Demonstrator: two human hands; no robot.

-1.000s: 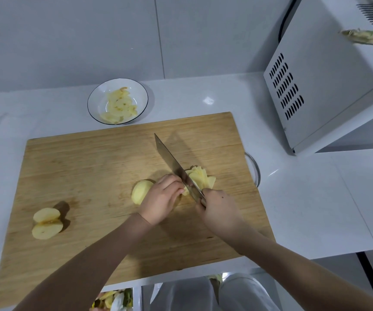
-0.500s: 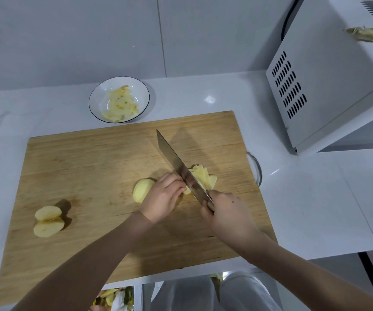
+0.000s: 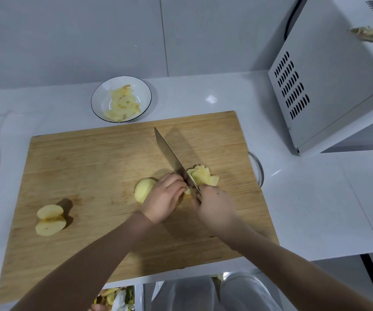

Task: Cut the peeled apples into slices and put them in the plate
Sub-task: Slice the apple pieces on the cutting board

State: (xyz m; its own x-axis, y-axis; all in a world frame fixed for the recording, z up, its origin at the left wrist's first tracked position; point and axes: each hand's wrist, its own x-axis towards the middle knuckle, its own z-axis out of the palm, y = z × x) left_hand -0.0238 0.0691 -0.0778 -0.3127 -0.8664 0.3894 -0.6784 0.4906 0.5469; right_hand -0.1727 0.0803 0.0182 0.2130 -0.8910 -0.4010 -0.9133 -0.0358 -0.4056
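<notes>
A wooden cutting board (image 3: 91,164) lies on the white worktop (image 3: 304,209) and fills the middle of the frame. Near the middle of the board, the left hand (image 3: 163,197) has its fingers curled over a peeled apple piece (image 3: 144,190) and holds it down. The right hand (image 3: 214,204), just to the right, is wrapped tight round the handle of a knife (image 3: 172,158) (the handle is hidden inside the fist). The blade points to the upper left and sits between the left hand's fingertips and a little fan of thin slices (image 3: 203,177) lying on the board. At the lower left of the board rest two more apple pieces (image 3: 50,219), touching each other. Above the board, on the worktop, stands a white plate (image 3: 146,86) with a dark rim, and some pale apple slices (image 3: 122,106) lie in it. A white microwave (image 3: 338,86) fills the upper right; a tiny mark near its lower corner is too small to read. A metal ring (image 3: 259,169) sticks out from the board's right edge.
</notes>
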